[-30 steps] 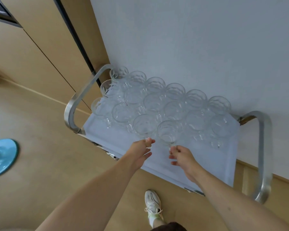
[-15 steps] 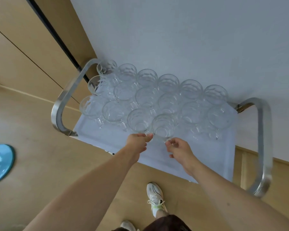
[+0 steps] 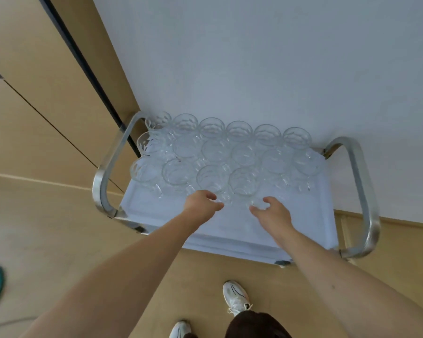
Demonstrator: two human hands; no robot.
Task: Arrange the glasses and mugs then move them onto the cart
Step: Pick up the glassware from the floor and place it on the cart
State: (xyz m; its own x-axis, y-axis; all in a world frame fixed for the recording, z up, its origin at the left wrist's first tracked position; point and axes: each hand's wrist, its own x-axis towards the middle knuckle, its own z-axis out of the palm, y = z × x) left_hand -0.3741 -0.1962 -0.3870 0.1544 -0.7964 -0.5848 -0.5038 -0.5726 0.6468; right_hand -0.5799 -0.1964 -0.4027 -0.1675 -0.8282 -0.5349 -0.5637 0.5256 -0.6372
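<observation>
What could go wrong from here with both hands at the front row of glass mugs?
Both hands, left hand and right hand, work at the handles of the nearest glass mugs. These stand tightly packed, so a nudge could knock neighbours together. Clear glass on the pale cart top makes handles easy to misjudge.

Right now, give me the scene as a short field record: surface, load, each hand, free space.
surface: cart with metal end handles, white top, against a white wall
load: clear glass mugs in three packed rows at the wall side
left hand: at the near row, fingers curled by a mug's handle; grip unclear
right hand: at the near row, fingers curled by the mug, grip unclear
free space: near strip of the top
</observation>
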